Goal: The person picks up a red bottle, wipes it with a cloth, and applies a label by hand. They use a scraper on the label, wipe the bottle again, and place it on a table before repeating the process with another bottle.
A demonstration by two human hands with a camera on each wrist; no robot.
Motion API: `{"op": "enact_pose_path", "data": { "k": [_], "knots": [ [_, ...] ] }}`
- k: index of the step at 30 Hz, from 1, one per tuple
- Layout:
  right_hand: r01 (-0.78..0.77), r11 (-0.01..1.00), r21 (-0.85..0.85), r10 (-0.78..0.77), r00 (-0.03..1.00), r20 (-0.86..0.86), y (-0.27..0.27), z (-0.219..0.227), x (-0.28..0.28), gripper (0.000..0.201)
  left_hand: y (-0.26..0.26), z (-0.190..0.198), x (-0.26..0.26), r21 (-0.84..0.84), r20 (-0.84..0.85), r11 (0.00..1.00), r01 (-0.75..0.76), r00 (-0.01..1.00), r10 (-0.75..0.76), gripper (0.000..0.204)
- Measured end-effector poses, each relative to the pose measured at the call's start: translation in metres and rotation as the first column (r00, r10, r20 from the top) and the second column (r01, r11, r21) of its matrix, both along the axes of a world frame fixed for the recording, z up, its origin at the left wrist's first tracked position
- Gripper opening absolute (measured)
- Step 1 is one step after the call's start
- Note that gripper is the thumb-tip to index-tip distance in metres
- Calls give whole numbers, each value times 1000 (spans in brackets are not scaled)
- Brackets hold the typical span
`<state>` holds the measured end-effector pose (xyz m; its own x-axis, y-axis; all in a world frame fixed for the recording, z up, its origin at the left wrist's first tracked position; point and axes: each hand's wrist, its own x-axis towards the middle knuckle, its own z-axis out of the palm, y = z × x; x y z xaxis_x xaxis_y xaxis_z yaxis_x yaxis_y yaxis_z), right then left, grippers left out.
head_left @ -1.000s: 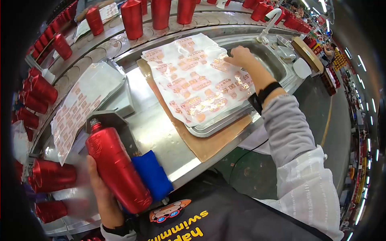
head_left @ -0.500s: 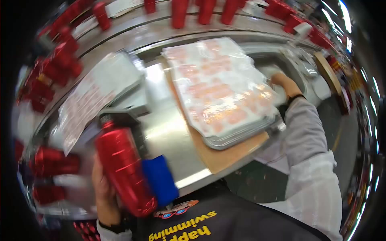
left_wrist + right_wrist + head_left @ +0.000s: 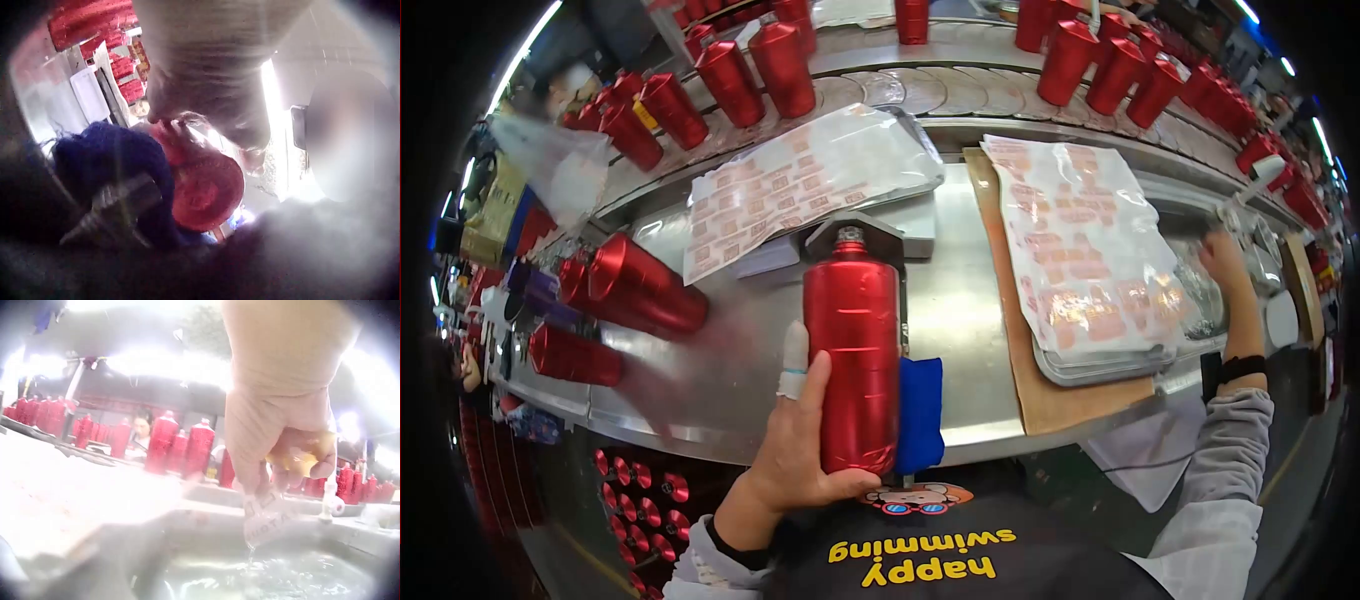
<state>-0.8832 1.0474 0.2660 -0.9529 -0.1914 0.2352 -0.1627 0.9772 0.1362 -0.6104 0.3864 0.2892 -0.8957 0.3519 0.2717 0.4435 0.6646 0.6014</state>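
A red metallic bottle lies on its side in front of me, its neck against a dark angular holder. My left hand grips it near the base, thumb along the bottom end; one finger wears a white covering. The round base shows in the left wrist view. Beside it hangs a blue cloth. Over the sink, my right hand pinches a wet translucent printed decal, water running off its lower edge. A yellow piece sits inside the curled fingers.
Printed sheets cover a metal tray on a brown board; another sheet stack lies left of it. A water-filled sink is at right. Red bottles lie at left, and more stand along the conveyor.
The head view has swung left. My right hand has moved from the edge of the printed sheets to above the sink, holding the dripping decal. My left hand still grips the bottle.
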Motion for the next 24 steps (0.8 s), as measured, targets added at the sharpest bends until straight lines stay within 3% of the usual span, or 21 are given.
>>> {"op": "enact_pose_path", "data": {
  "k": [2, 3, 4, 6, 7, 9, 12, 13, 15, 16, 17, 18, 19, 24],
  "knots": [
    [-161, 978, -136, 143, 981, -133, -67, 41, 24, 21, -8, -4, 5, 97, 84, 995, 39, 995, -47, 124],
    [-141, 979, -150, 142, 990, 1, -97, 69, 33, 24, -9, -8, 3, 156, 131, 984, 85, 986, -106, 126],
    [-168, 977, -127, 166, 986, -32, -112, 79, 38, 25, -9, -2, 2, -25, -29, 996, 84, 996, -85, 128],
    [-292, 937, -193, 261, 950, -170, -115, 82, 38, 25, -7, -9, 6, -47, -57, 997, 54, 997, -57, 128],
    [-221, 926, -305, 206, 975, -83, -129, 97, 47, 28, -11, -26, 9, 121, 33, 992, 45, 998, -49, 128],
    [-101, 922, -373, 96, 995, -32, -135, 112, 52, 29, -8, -35, 3, 141, -12, 990, 9, 1000, -8, 127],
    [53, 844, -533, -55, 998, 11, -140, 128, 72, 28, -6, -53, 3, 352, 24, 936, 6, 1000, -16, 126],
    [-32, 835, -549, 19, 999, -30, -140, 126, 71, 31, -3, -54, 6, 453, 97, 891, -14, 995, -34, 123],
    [-65, 926, -373, 62, 998, -20, -155, 127, 76, 31, -4, -47, 4, 219, -26, 974, 54, 998, -50, 123],
    [-104, 952, -288, 104, 994, -15, -172, 124, 76, 31, -4, -43, 3, 224, -17, 973, 54, 999, -52, 122],
    [-258, 941, -220, 229, 962, -147, -186, 112, 77, 27, -5, -40, 3, 229, -9, 972, 54, 999, -53, 122],
    [-320, 921, -221, 303, 947, -109, -210, 113, 83, 24, -8, -43, 2, 173, -25, 983, 68, 998, -64, 122],
    [-387, 895, -221, 379, 922, -78, -237, 117, 92, 22, -12, -47, 1, 116, -42, 990, 81, 996, -76, 123],
    [-558, 580, -593, 663, 747, -54, -350, 116, 125, 17, -18, -47, 3, 182, 7, 980, 81, 996, -84, 125]
  ]
}}
